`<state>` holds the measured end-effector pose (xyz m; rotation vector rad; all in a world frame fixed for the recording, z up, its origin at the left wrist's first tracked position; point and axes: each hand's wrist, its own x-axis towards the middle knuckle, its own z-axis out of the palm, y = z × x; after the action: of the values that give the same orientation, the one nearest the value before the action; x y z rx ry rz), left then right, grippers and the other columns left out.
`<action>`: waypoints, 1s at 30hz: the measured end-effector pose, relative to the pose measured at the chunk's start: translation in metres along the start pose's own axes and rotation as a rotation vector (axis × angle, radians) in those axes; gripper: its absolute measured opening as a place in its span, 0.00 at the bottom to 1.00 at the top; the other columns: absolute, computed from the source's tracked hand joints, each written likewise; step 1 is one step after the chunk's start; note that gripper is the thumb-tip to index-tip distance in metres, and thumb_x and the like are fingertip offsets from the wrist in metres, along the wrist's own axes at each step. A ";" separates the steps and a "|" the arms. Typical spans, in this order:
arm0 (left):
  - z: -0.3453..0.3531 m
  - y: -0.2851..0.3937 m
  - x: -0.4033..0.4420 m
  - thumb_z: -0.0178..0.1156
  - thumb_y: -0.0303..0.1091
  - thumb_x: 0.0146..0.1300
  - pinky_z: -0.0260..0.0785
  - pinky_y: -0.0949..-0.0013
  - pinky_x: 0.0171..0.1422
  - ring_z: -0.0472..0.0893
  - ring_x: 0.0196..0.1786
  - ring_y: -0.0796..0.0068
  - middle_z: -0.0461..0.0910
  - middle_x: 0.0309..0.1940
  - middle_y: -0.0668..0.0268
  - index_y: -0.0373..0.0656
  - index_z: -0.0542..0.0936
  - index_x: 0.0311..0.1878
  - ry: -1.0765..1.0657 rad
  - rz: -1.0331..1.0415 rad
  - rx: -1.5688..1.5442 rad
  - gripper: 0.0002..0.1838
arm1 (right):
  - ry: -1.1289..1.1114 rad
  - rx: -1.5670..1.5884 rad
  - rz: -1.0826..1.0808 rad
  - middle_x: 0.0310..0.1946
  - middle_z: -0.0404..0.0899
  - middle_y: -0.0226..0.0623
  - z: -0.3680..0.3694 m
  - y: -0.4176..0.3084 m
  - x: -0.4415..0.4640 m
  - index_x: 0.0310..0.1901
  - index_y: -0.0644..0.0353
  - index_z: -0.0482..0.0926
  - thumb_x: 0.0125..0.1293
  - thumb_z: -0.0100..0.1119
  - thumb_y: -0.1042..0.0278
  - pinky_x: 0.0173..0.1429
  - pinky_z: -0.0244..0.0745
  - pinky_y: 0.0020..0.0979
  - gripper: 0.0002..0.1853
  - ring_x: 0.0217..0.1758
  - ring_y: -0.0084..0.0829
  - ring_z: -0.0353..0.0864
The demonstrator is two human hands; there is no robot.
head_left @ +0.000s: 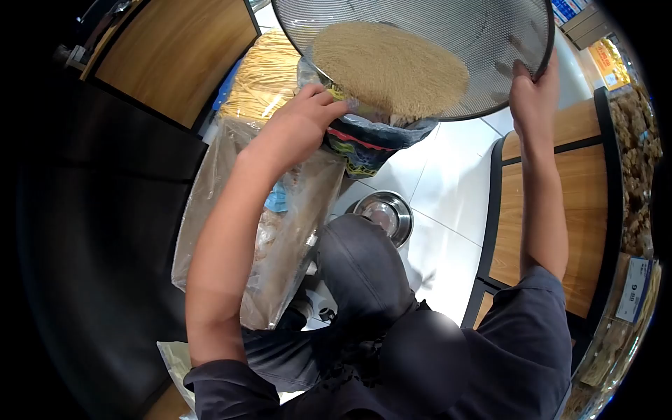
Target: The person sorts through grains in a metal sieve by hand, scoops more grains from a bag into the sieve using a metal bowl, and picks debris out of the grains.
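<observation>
A large round wire-mesh sieve (490, 42) is held up at the top of the view, with a heap of fine tan grains (392, 66) lying toward its near side. My right hand (535, 98) grips the sieve's rim at the right. Under the sieve stands a dark patterned bag (360, 147) with a clear plastic liner (413, 133). My left hand (301, 122) is closed on the rim of this bag at its left, close to the sieve's edge; its fingertips are partly hidden. What lies inside the bag is mostly covered by the sieve.
A steel bowl (402, 217) stands on the white tiled floor (448, 182) by my knee (364, 259). At the left are a large clear plastic bag (210, 189) and a pack of yellow sticks (262, 77). Wooden cabinets (553, 203) flank me, with dried goods (633, 168) at right.
</observation>
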<state>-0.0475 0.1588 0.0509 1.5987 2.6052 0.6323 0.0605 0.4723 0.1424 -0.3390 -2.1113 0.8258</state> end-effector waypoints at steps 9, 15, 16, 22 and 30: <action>-0.004 -0.001 -0.006 0.55 0.17 0.61 0.70 0.58 0.66 0.70 0.67 0.55 0.77 0.52 0.60 0.42 0.79 0.56 -0.038 -0.036 -0.003 0.19 | 0.013 0.171 -0.044 0.52 0.83 0.47 0.002 0.005 0.002 0.65 0.64 0.70 0.67 0.49 0.82 0.54 0.76 0.30 0.24 0.49 0.35 0.86; 0.005 0.000 -0.002 0.54 0.17 0.59 0.70 0.59 0.68 0.70 0.68 0.57 0.79 0.54 0.62 0.45 0.79 0.59 0.004 -0.023 0.062 0.24 | 0.049 -0.062 -0.216 0.47 0.84 0.46 0.005 0.006 -0.004 0.63 0.62 0.71 0.67 0.51 0.81 0.50 0.76 0.29 0.22 0.44 0.32 0.86; 0.004 0.000 -0.003 0.54 0.17 0.59 0.70 0.59 0.68 0.70 0.68 0.57 0.79 0.54 0.62 0.45 0.79 0.59 -0.001 -0.021 0.060 0.24 | 0.004 -0.042 -0.111 0.53 0.82 0.45 0.003 0.000 -0.005 0.65 0.64 0.70 0.68 0.50 0.82 0.59 0.72 0.32 0.23 0.52 0.34 0.82; 0.001 -0.001 -0.005 0.56 0.22 0.60 0.69 0.58 0.69 0.70 0.68 0.59 0.79 0.53 0.63 0.46 0.80 0.58 -0.018 -0.023 0.007 0.22 | -0.010 0.011 -0.010 0.57 0.80 0.45 0.000 0.011 -0.002 0.67 0.67 0.69 0.69 0.50 0.82 0.67 0.69 0.35 0.24 0.60 0.35 0.78; 0.005 0.020 0.039 0.61 0.33 0.67 0.70 0.56 0.61 0.79 0.54 0.55 0.81 0.43 0.60 0.46 0.83 0.47 0.313 -0.016 -0.023 0.08 | -0.045 0.008 -0.007 0.58 0.80 0.45 -0.002 0.015 -0.004 0.68 0.66 0.69 0.69 0.48 0.83 0.67 0.70 0.35 0.25 0.60 0.35 0.79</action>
<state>-0.0479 0.2016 0.0603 1.5835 2.8048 0.9814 0.0640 0.4823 0.1314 -0.3113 -2.1491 0.8452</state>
